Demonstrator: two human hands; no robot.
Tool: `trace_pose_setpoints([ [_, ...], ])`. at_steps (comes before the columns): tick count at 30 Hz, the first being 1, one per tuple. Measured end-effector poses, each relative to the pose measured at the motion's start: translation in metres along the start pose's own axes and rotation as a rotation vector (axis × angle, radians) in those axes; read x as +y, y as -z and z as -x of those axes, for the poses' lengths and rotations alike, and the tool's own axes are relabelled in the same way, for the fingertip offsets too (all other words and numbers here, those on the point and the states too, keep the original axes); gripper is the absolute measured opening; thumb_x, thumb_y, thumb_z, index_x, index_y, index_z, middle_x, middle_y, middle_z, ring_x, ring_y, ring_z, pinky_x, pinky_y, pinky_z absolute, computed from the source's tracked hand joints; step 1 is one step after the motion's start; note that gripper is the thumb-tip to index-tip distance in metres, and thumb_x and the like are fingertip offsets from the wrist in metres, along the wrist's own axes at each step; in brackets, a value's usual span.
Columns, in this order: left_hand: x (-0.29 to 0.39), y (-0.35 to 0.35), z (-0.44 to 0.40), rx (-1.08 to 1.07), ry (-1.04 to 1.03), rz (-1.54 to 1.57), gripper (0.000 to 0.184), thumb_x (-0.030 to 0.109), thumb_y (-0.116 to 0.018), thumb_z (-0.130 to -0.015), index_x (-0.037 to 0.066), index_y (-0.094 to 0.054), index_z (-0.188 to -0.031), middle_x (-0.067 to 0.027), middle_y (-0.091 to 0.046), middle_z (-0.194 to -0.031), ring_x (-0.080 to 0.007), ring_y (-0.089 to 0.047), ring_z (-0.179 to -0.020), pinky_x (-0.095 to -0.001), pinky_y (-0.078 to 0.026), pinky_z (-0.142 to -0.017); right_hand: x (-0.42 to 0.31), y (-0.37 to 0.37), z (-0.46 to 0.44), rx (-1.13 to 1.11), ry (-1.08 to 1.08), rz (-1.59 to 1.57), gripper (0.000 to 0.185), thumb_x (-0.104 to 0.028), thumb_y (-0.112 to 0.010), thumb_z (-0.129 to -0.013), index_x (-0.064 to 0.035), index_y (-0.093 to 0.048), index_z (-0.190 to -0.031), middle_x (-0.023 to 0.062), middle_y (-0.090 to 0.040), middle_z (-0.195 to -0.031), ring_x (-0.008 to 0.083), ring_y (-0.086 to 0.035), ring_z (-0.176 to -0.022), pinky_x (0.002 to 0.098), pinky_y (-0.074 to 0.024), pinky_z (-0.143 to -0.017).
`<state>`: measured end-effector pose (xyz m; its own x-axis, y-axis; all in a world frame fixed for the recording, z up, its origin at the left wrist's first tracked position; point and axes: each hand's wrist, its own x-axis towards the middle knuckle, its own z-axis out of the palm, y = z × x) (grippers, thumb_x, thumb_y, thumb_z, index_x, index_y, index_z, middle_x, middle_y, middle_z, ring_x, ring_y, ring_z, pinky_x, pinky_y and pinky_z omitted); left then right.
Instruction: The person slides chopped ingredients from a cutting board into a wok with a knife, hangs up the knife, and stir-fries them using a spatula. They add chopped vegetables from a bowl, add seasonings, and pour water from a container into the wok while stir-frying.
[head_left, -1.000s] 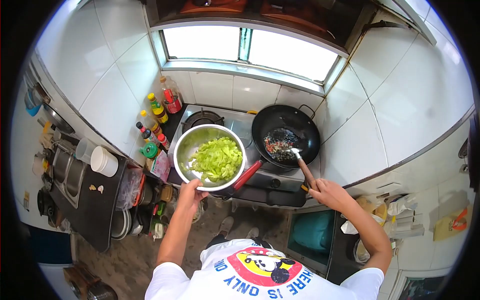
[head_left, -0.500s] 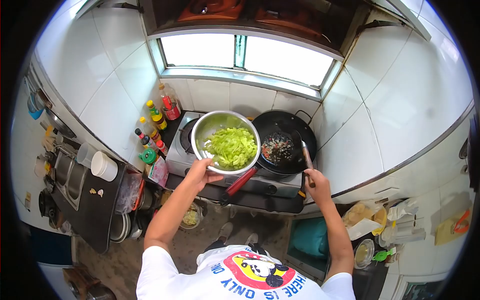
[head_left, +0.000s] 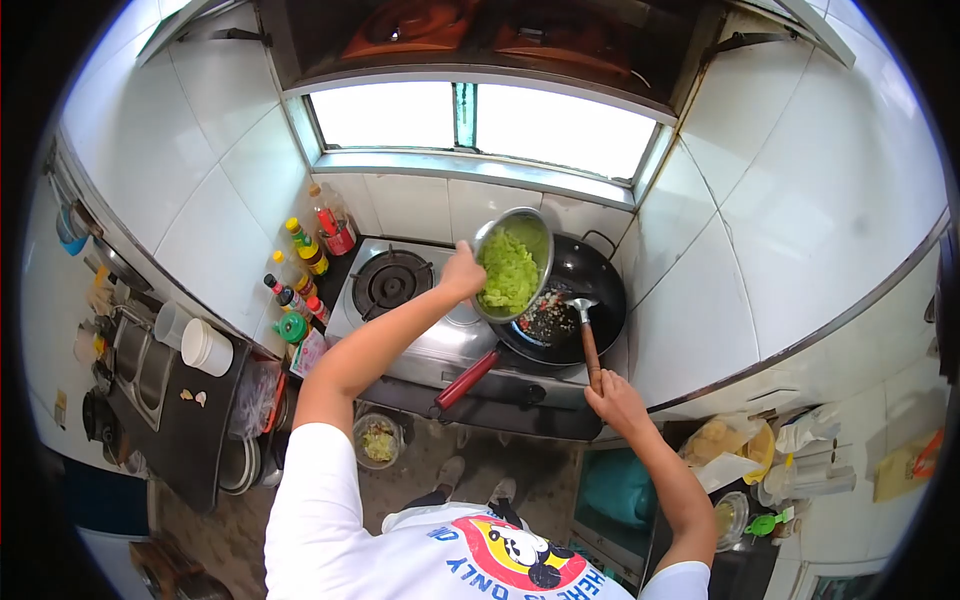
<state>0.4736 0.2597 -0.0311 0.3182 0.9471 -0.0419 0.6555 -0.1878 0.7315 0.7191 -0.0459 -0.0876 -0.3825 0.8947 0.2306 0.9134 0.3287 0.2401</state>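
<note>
My left hand [head_left: 463,272] grips the rim of a metal bowl [head_left: 537,233], which tilts to the right over the left side of a black wok [head_left: 601,300]. Chopped green vegetable pieces [head_left: 510,274] fill the bowl's lower side. Wrapped round a wooden handle, my right hand [head_left: 614,403] holds a spatula [head_left: 588,340] whose metal head rests inside the wok. Small chopped bits, some reddish and some pale, lie in the wok beside the spatula head. The wok's red handle [head_left: 468,382] points toward me.
A bare gas burner [head_left: 392,283] occupies the stove's left side. Several sauce bottles [head_left: 307,247] line the left wall. On the left counter stands a white tub [head_left: 207,347]. A bowl of scraps [head_left: 378,441] sits low by the floor. Tiled wall [head_left: 700,300] bounds the wok's right.
The bowl has moved right and tipped over the wok, uncovering the left burner. The vegetables have slid toward its lower side. My right hand has shifted left and down with the spatula.
</note>
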Motion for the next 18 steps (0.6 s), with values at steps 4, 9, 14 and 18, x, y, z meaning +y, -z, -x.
trace_pose_setpoints([
  [4, 0.026, -0.028, -0.002, 0.087, -0.233, -0.231, 0.035, 0.005, -0.054, -0.078, -0.001, -0.040, -0.109, -0.0313, -0.058, -0.101, -0.0479, -0.061, -0.088, -0.0498, -0.050, -0.078, -0.009, -0.002, 0.001, -0.042, -0.055, -0.040, 0.018, -0.014, -0.059, -0.078, -0.0070, -0.055, -0.094, 0.0240, -0.059, -0.102, 0.0363, -0.061, -0.099, 0.0398, -0.0525, -0.082],
  [9, 0.038, -0.060, 0.008, 0.163, -0.442, -0.438, 0.056, 0.006, -0.054, -0.081, 0.000, -0.032, -0.132, -0.0268, -0.054, -0.101, -0.0409, -0.064, -0.073, -0.0480, -0.053, -0.063, -0.005, 0.007, -0.001, 0.062, -0.022, -0.051, 0.013, -0.013, -0.057, -0.079, -0.0079, -0.054, -0.090, 0.0191, -0.059, -0.090, 0.0331, -0.062, -0.088, 0.0403, -0.0527, -0.074],
  [14, 0.040, -0.074, 0.009, 0.171, -0.498, -0.448, 0.055, 0.003, -0.054, -0.079, -0.001, -0.034, -0.130, -0.0266, -0.052, -0.108, -0.0402, -0.064, -0.072, -0.0453, -0.053, -0.061, -0.018, 0.039, -0.004, 0.021, -0.160, -0.294, 0.025, -0.010, -0.064, -0.072, -0.0082, -0.055, -0.095, 0.0138, -0.057, -0.085, 0.0295, -0.061, -0.082, 0.0400, -0.0512, -0.068],
  [18, 0.041, -0.076, 0.001, 0.307, -0.620, -0.579, 0.053, 0.004, -0.054, -0.081, 0.000, -0.036, -0.131, -0.0258, -0.052, -0.110, -0.0364, -0.065, -0.068, -0.0402, -0.054, -0.057, -0.023, 0.051, -0.012, 0.062, -0.260, -0.426, 0.038, -0.005, -0.069, -0.065, -0.0084, -0.056, -0.101, 0.0130, -0.056, -0.089, 0.0319, -0.060, -0.082, 0.0408, -0.0500, -0.068],
])
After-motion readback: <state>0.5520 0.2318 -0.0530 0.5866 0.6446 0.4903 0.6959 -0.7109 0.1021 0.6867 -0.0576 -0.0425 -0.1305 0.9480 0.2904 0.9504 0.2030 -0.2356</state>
